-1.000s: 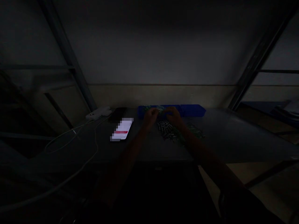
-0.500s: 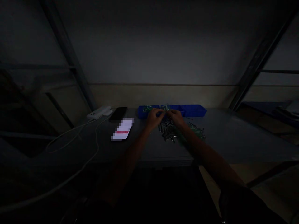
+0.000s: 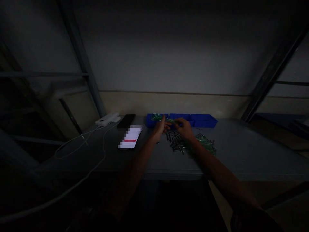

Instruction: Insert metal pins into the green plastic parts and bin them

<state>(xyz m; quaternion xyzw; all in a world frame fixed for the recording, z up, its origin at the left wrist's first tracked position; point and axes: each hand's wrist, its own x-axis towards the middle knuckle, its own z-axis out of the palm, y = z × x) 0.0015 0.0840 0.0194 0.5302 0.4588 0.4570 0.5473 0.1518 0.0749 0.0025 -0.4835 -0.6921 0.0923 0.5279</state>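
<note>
We look into a dim room. A pale grey wall [image 3: 169, 54] fills the upper frame, with a beige band [image 3: 193, 103] along its foot. A slanting dark post [image 3: 80, 58] rises at upper left and a second post [image 3: 274, 69] at upper right. A grey table [image 3: 243, 153] spans the middle, and tan floor [image 3: 285, 193] shows at lower right.

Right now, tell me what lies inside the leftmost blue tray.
The leftmost blue tray shows small pale-green pieces, too dim to identify. The left hand hides its near right part.

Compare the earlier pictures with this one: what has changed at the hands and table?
Little moved: left hand and right hand stay close together above the dark parts, a green piece between them; the grip is too dark to judge. The phone, cable and blue trays stayed put.
</note>
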